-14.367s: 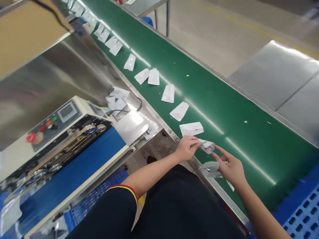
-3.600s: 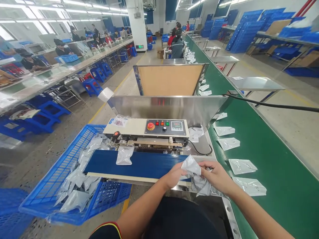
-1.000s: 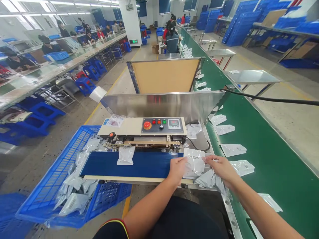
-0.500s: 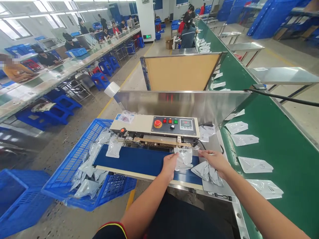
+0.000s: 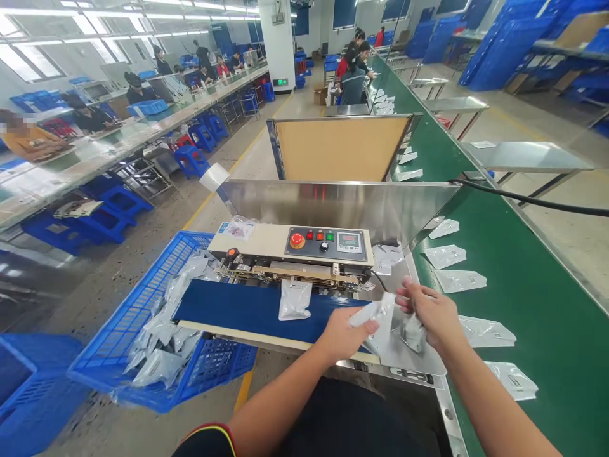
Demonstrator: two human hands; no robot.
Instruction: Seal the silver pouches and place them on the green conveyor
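Observation:
My left hand [image 5: 349, 334] pinches the end of a white foil pouch [image 5: 378, 319] above the right end of the blue sealer belt [image 5: 228, 306]. My right hand [image 5: 431, 311] is curled over a crumpled silver foil pouch [image 5: 413, 333], and its palm hides part of that pouch. Both hands are just in front of the band sealing machine [image 5: 328, 251]. A sealed-looking silver pouch [image 5: 295, 299] lies flat on the blue belt, left of my hands.
A blue plastic crate [image 5: 152, 381] of silver pouches stands left of the sealer. On the right runs a green conveyor [image 5: 537, 330] carrying a row of pouches. A steel hood [image 5: 333, 203] rises behind the sealer, and workers sit at long benches beyond.
The pouch on the blue belt has travelled right. My left hand has lifted the white pouch off the belt, and my right hand has curled up over the crumpled pouch.

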